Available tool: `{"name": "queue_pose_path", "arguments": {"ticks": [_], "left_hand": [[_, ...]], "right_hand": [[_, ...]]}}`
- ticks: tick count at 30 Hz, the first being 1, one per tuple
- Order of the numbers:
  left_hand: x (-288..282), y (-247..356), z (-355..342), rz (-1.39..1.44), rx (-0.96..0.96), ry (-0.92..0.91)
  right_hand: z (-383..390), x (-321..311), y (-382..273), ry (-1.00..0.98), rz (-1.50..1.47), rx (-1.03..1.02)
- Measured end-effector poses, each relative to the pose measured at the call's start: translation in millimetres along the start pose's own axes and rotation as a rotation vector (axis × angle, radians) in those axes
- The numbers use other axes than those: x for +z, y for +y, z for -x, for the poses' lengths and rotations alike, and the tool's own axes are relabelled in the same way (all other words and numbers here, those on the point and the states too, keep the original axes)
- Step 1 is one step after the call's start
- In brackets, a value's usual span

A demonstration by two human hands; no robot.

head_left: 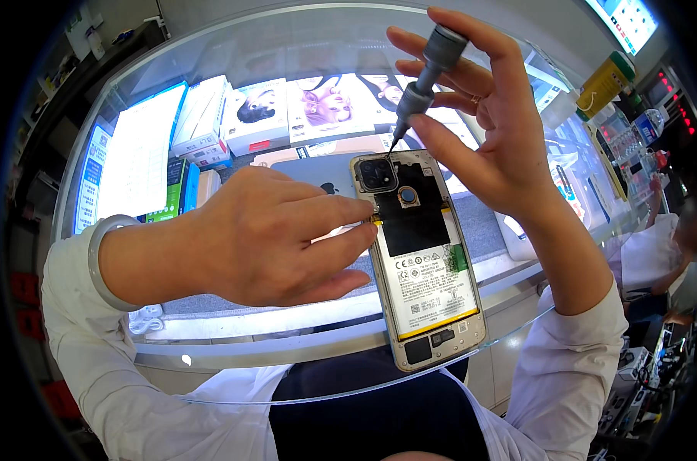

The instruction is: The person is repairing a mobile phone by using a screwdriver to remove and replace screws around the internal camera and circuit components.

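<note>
A smartphone [433, 296] with its back cover off lies on the glass counter, slightly tilted in view. Its white battery, black film and square camera block [377, 174] are exposed. My right hand [487, 115] is closed around a grey screwdriver [418, 96], with one finger over its end cap. The thin tip meets the phone's top edge beside the camera block. My left hand [287, 238] reaches across from the left, palm down. Two of its fingertips press together on the phone's left edge, holding it, while the thumb lies lower and apart from it.
Under the glass are several white boxes with portraits [325, 107], a blue device back [306, 170] and a white sheet [137, 161]. A yellow canister with a green lid [606, 84] stands at the far right. Another person [656, 246] is at the right. The counter's curved glass edge [302, 401] runs nearest me.
</note>
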State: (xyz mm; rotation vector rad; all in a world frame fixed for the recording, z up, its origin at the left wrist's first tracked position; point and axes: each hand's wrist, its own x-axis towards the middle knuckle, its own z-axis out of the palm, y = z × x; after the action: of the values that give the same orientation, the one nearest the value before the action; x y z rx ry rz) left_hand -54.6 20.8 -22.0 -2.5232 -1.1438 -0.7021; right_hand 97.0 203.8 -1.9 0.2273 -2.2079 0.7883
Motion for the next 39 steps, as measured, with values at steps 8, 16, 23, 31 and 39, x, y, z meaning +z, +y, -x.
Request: {"name": "queue_pose_path", "arguments": {"ticks": [8, 16, 23, 31, 39], "left_hand": [[1.0, 0.0, 1.3, 0.006, 0.001, 0.005], [1.0, 0.0, 1.0, 0.001, -0.006, 0.002], [-24.7, 1.8, -16.2, 0.223, -0.107, -0.023], [-56.0, 85.3, -19.7, 0.317, -0.651, -0.028], [-40.7, 57.7, -16.6, 0.199, -0.250, -0.116]], "right_hand": [[1.3, -1.4, 2.0, -0.010, 0.015, -0.002], [1.9, -0.5, 2.5, -0.005, 0.012, -0.032], [7.7, -10.8, 10.2, -0.145, -0.048, 0.063], [-8.8, 16.7, -34.1, -0.130, 0.179, 0.110], [5.2, -11.3, -2.4, -0.089, 0.221, 0.018]]}}
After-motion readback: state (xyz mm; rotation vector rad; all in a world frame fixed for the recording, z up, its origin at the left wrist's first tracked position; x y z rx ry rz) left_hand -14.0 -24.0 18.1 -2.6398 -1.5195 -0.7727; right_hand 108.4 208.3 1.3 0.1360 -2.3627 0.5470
